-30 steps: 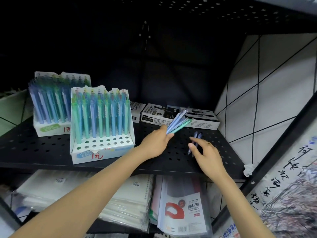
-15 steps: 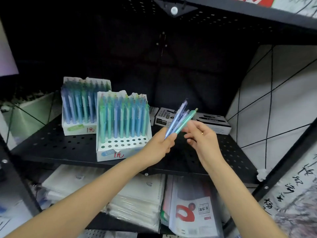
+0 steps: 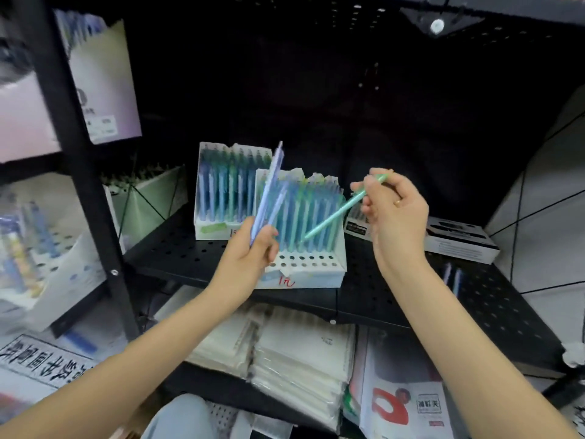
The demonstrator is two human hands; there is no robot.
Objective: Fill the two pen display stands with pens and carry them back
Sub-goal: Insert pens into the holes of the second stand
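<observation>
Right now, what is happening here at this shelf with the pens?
A person is filling a pen display stand on a black shelf. The left hand grips a few blue pens. The right hand pinches one green pen, its tip aimed down at the front stand, whose front rows of holes remain empty. A second stand behind it looks full. Two more pens lie on the shelf to the right.

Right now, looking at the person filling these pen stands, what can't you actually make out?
- Head view: how many blue pens the left hand grips; motion blur smears them.
- The front stand: its left front holes, hidden behind that hand.
- The rear stand: its right part, covered by the front one.
- Loose pens on the shelf: blurred, count unclear.
- Left rack boxes: blurred, cut by the edge.
</observation>
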